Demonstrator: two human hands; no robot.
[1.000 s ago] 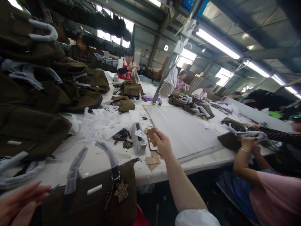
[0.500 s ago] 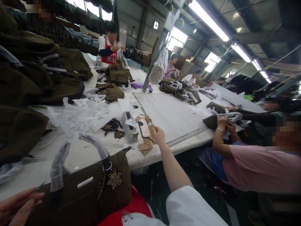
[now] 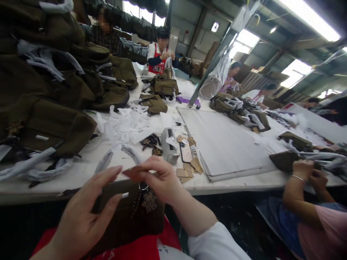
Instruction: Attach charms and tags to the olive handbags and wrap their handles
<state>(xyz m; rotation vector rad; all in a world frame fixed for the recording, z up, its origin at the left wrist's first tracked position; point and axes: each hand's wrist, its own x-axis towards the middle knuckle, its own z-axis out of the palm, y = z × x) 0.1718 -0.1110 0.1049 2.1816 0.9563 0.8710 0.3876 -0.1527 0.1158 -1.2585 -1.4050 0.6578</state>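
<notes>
Brown tag point(image 3: 132, 172) is pinched in the fingers of the right hand point(image 3: 159, 178), above the dark green bag point(image 3: 121, 222). The left hand point(image 3: 85, 207) is held just beside the tag, its fingers spread apart. A spotted charm point(image 3: 149, 202) is hung on the bag. Behind, more brown cards point(image 3: 184, 173) and a phone point(image 3: 185, 152) are set on the white table point(image 3: 89, 169)

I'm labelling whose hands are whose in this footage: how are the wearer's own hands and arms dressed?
Both the left hand and right hand are ungloved, with no watch or bracelet visible. A plain white sleeve leaves the right forearm bare; the left sleeve is out of view.
</notes>
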